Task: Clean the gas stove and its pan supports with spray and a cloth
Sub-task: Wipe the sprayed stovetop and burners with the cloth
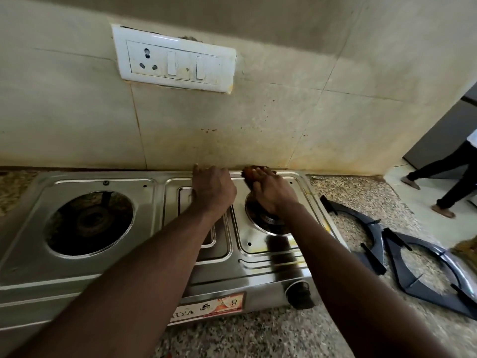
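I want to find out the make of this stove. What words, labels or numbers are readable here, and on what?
"RYA" on the front panel of the gas stove; the word's start is hidden behind the left arm.
The orange sticker beside it: symbols too blurred to read.
The wall switchboard: no readable lettering.
The stove knob: no readable markings.

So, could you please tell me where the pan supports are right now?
In the head view, the pan supports lie side by side on the speckled counter, just right of the stove and its knob.
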